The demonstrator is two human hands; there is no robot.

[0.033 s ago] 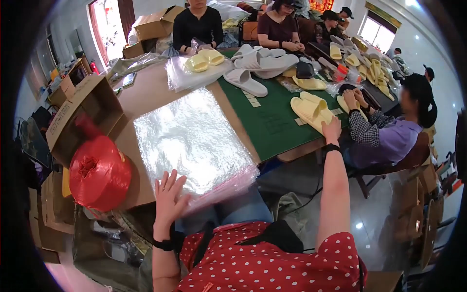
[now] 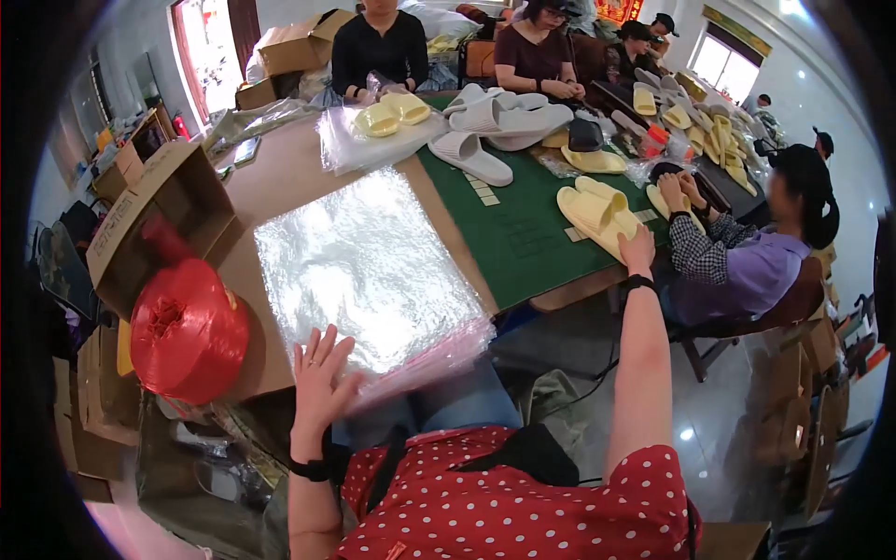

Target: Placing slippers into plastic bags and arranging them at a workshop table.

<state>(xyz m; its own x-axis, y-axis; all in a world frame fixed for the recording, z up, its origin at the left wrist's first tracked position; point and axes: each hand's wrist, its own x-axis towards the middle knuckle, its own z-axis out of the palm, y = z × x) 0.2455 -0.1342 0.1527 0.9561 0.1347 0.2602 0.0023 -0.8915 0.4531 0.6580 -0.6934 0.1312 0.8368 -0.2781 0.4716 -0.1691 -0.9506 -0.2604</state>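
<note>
My left hand [image 2: 324, 371] lies with fingers spread at the near left edge of a stack of clear plastic bags [image 2: 373, 271], which shines with reflected light. Stretched out to the right, my right hand [image 2: 637, 248] grips the heel end of a pair of pale yellow slippers [image 2: 595, 217] on the green mat. Its fingertips are partly hidden against the slippers. Just beyond, a person in a purple top holds another yellow slipper [image 2: 659, 199] in both hands. Grey slippers [image 2: 471, 159] lie farther back on the mat.
A roll of red plastic twine [image 2: 189, 331] and an open cardboard box [image 2: 159, 224] stand at the left. Yellow slippers on plastic bags [image 2: 341, 149] lie at the far side, before a person in black. More slippers are heaped at the far right. A phone [image 2: 246, 151] lies far left.
</note>
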